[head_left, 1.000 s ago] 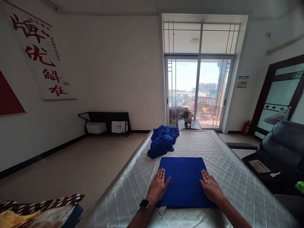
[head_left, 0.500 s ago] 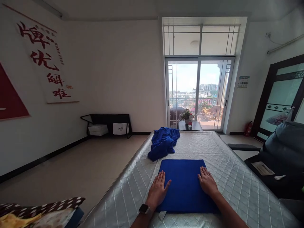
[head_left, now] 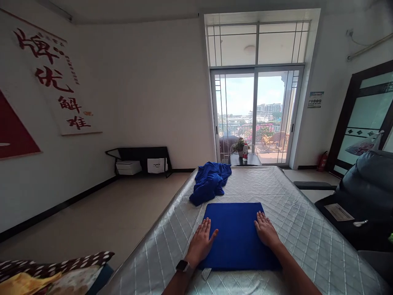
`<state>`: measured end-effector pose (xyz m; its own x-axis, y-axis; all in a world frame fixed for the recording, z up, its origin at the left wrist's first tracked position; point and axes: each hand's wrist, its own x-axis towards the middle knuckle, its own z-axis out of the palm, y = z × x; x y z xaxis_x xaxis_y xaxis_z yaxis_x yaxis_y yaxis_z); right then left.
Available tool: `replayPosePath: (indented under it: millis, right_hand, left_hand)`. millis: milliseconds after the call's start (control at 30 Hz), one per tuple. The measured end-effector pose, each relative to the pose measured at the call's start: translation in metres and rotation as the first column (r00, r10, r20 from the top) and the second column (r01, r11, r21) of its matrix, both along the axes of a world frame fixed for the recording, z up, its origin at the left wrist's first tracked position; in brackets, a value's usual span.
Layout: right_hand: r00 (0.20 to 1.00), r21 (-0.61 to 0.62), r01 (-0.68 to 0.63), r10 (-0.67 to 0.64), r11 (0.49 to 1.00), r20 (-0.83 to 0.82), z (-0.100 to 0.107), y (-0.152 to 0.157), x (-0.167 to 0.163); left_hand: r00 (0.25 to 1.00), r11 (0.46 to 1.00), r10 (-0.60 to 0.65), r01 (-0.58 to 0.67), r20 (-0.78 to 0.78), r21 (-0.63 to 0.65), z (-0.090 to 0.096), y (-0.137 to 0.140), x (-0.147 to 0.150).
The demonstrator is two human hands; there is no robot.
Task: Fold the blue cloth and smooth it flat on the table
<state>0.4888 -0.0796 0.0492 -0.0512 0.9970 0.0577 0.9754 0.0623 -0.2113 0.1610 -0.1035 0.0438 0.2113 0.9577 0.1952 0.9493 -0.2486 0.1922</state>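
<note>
On the near part of the silver quilted cover [head_left: 302,233], laying the left hand [head_left: 199,242] over the left edge of the flat blue cloth [head_left: 236,237], angling its thumb inward across the fabric. Resting the right hand [head_left: 267,230] over the right edge, tilting its fingertips [head_left: 259,214] forward and inward. Extending the fingers of both hands nearly straight, close together and uncurled, gripping nothing, only bearing down from above, without showing how hard. Probably spanning both sides this way to steady the cloth evenly and hold its outline square. Wearing a dark watch [head_left: 182,266] on the left wrist, off the fabric. Seeing a crumpled blue cloth [head_left: 211,182] lying just beyond, apparently placed there to spare the space between the hands
</note>
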Motion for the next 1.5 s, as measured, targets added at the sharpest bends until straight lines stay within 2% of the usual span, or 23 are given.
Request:
replayPosePath:
  millis: [100,200,267,333,467,533,600,733,933,1033,1100,1200,1500]
  right_hand:
    - [1.0,-0.016,-0.017,0.017,1.0,-0.023,0.001,0.001,0.004]
    - [0.999,-0.007,-0.023,0.023,1.0,-0.027,0.0,0.0,0.005]
    - [1.0,0.015,-0.019,0.02,1.0,-0.016,-0.002,0.0,0.005]
    - [1.0,0.04,-0.017,0.017,0.999,0.0,-0.003,-0.002,0.004]
    - [0.997,0.068,-0.042,0.037,0.997,0.061,-0.003,-0.005,0.006]
    - [0.995,0.069,-0.062,0.056,0.996,0.086,-0.002,-0.006,0.008]
    - [0.994,0.07,-0.062,0.055,0.996,0.09,-0.001,-0.007,0.009]
    - [0.998,0.083,-0.027,0.022,0.996,0.065,0.001,-0.007,0.006]
    - [1.0,0.051,0.005,-0.006,0.999,0.011,0.001,-0.006,0.003]
    - [1.0,0.031,0.011,-0.01,0.999,-0.013,0.0,-0.005,0.003]
    - [1.0,0.03,0.008,-0.007,1.0,-0.022,-0.001,-0.004,0.003]
    - [1.0,0.039,0.002,-0.001,0.999,-0.016,-0.003,-0.003,0.004]
    - [1.0,0.05,0.001,-0.002,0.999,0.016,-0.004,-0.001,0.003]
  left_hand:
    - [1.0,0.997,-0.015,0.015,0.0,-0.07,0.008,0.006,-0.005]
    - [1.0,0.994,0.012,-0.01,0.015,-0.108,0.023,0.01,0.011]
    - [0.998,0.991,-0.051,0.054,0.026,-0.123,0.03,0.009,0.039]
    - [0.983,0.974,-0.179,0.181,0.028,-0.136,0.031,0.008,0.08]
    - [0.924,0.922,-0.382,0.382,0.018,-0.064,0.02,0.008,0.16]
    - [0.898,0.898,-0.44,0.44,0.002,-0.017,0.014,0.01,0.182]
    - [0.894,0.893,-0.449,0.449,-0.008,0.009,0.011,0.013,0.188]
    - [0.931,0.931,-0.364,0.364,-0.008,-0.004,0.01,0.017,0.158]
    - [0.988,0.989,-0.148,0.146,-0.041,-0.03,0.009,0.025,0.058]
    - [0.999,0.999,-0.032,0.031,-0.043,-0.023,0.002,0.027,0.01]
    - [1.0,1.0,0.013,-0.013,-0.025,-0.003,-0.004,0.026,-0.011]
    - [0.999,0.999,0.037,-0.037,-0.003,0.028,-0.011,0.024,-0.022]
    - [0.999,0.999,0.037,-0.038,0.018,0.033,-0.01,0.024,-0.021]
